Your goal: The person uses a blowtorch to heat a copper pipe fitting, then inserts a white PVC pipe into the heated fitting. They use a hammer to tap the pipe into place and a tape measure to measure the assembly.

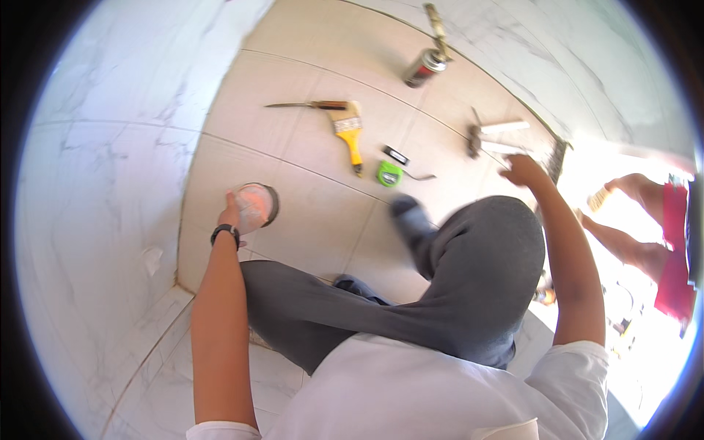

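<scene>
My left hand [232,214], with a dark watch on its wrist, is closed around the side of a round tub [256,206] with pinkish contents and a dark rim. The tub is tilted over the floor beside the left wall. Out to the right, my right hand [525,171] is slightly blurred; its fingers are partly bent and apart, and nothing shows in them. Closest to it are a white-handled tool [504,148] and a hammer-like tool [475,139] with a dark head, both on the tiles.
A yellow-handled paintbrush [350,136] lies with a pointed, brown-handled tool [330,105] across its bristles. Nearby are a green tape measure [389,174] and a small black-and-white item [396,155]. A gas canister torch [427,67] stands farther off. Another person's arm [634,246] shows at right.
</scene>
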Action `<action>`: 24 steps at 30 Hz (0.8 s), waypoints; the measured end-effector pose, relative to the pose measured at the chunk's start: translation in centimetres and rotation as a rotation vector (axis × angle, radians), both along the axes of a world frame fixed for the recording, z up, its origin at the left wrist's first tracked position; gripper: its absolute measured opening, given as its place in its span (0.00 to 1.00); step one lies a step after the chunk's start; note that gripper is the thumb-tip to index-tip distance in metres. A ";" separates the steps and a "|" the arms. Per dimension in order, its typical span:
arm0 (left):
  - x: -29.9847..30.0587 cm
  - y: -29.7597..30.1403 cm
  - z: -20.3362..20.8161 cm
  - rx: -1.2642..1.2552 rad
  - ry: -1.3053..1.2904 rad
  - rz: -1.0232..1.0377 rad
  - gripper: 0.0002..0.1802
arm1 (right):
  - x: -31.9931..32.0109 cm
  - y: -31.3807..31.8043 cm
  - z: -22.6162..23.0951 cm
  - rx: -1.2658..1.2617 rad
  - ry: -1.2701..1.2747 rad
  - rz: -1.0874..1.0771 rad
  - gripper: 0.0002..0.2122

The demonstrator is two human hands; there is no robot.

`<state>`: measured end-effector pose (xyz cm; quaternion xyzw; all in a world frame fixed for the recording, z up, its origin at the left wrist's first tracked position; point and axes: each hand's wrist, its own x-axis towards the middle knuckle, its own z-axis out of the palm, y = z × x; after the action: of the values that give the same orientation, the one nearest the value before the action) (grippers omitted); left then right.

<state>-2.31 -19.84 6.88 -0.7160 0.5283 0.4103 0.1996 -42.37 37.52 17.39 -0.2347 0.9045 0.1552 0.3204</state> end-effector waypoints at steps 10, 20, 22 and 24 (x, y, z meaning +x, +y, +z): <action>3.9 0.2 3.3 -0.094 0.286 -0.157 0.64 | -4.5 5.9 -15.6 -0.215 0.261 -0.065 0.28; 5.7 6.7 1.5 -0.567 0.523 -0.567 0.78 | -5.5 6.0 -13.4 -0.278 0.176 0.073 0.15; 5.1 6.5 1.0 -0.680 0.482 -0.638 0.78 | -4.0 6.5 -11.7 -0.343 0.234 0.016 0.14; 5.0 5.8 0.6 -0.649 0.496 -0.619 0.78 | -3.1 5.8 -9.9 -0.287 0.263 -0.099 0.16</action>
<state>2.69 -14.04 7.45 -0.4322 0.8472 0.3044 -0.0519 -45.43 43.36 7.47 -0.2107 0.9619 0.0380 0.1702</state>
